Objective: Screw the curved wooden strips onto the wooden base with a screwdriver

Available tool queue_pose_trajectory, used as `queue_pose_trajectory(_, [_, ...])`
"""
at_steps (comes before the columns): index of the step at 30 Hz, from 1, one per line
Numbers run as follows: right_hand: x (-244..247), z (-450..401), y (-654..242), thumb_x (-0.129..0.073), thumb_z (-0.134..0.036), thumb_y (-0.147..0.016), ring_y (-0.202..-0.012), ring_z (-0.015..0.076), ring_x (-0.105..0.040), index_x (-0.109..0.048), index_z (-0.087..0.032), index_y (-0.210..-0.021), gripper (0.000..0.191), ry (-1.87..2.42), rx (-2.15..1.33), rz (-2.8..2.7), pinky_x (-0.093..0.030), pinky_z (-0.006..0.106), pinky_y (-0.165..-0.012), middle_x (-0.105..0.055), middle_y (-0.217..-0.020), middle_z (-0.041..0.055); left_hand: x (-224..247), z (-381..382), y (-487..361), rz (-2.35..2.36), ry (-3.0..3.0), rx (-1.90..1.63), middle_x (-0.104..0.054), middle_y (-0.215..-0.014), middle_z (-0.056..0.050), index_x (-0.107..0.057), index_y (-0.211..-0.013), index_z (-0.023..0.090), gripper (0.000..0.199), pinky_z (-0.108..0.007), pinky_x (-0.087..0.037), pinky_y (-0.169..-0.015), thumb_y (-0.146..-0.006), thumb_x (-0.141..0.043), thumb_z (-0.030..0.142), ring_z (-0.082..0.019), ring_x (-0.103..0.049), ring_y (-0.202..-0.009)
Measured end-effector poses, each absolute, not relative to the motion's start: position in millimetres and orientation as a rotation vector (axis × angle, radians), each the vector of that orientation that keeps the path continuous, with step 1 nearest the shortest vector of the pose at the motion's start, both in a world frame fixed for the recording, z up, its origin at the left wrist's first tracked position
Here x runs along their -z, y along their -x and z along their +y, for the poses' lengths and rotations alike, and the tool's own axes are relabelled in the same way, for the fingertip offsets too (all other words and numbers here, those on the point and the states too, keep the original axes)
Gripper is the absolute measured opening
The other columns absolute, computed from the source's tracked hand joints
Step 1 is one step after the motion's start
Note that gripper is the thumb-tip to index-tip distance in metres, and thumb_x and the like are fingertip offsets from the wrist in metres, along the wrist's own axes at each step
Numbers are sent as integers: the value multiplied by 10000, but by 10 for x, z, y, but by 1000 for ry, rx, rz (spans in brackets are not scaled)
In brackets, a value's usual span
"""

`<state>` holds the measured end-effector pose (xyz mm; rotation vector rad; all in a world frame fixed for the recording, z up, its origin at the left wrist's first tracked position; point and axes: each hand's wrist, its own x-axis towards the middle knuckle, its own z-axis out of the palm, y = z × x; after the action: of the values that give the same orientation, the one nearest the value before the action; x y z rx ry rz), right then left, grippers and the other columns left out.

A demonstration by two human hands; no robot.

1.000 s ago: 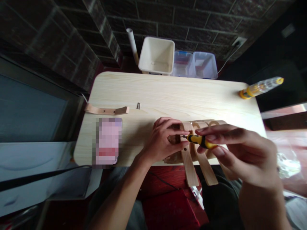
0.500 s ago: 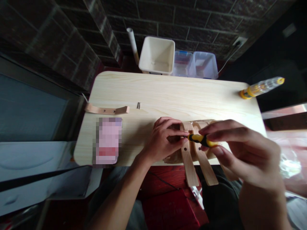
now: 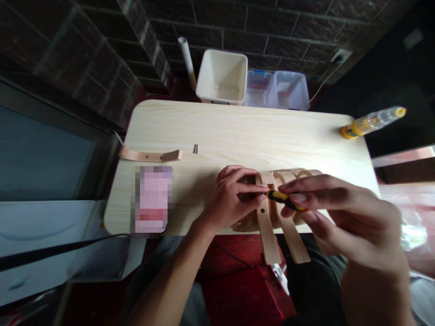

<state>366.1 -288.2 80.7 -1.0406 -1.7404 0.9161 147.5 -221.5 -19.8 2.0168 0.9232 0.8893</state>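
My right hand [image 3: 343,213] grips a yellow and black screwdriver [image 3: 279,197] between thumb and fingers, its handle slanting up to the left. The tool's tip ends at the thumb and forefinger of my left hand [image 3: 234,194], which close around it; whatever they pinch there is too small to make out. Beneath both hands lies a pale wooden assembly [image 3: 269,237] with curved legs that hang over the table's near edge. A dark hole shows in its left leg, below the screwdriver. My right hand covers the assembly's right side.
A curved wooden bar [image 3: 149,155] with two holes lies at the left, above a blurred-out phone-like object [image 3: 152,199]. Small screws [image 3: 195,149] lie beside the bar. A clear tube with yellow ends [image 3: 374,123] stands at the table's [image 3: 258,131] right. Plastic bins [image 3: 220,77] stand behind.
My right fingers have shifted on the screwdriver handle, with the thumb further forward and the hand slightly turned and lower. My left hand and the wooden assembly stay in place.
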Motion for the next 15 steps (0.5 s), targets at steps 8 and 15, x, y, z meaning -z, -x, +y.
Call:
queue_pose_trajectory(8, [-754, -2873, -3677, -763, -31, -892, -1125, 254, -743, -790, -290, -1217, 417, 1025, -942, -1716, -699, 399, -824, -776, -1211, 79, 191, -2208, -1474, 921, -2032, -885, -775, -1226, -57, -881, -990, 312, 96, -513, -520, -1126, -924, -813, 296, -271, -641, -1221])
queue_pose_trajectory(15, [-745, -2841, -3639, -785, -5, -864, -1084, 221, -757, -793, -269, -1210, 436, 962, -938, -1729, -681, 358, -836, -766, -1202, 67, 211, -2209, -1472, 921, -2036, -864, -769, -1238, -58, -882, -994, 317, 107, -512, -522, -1126, -935, -793, 314, -276, -633, -1226])
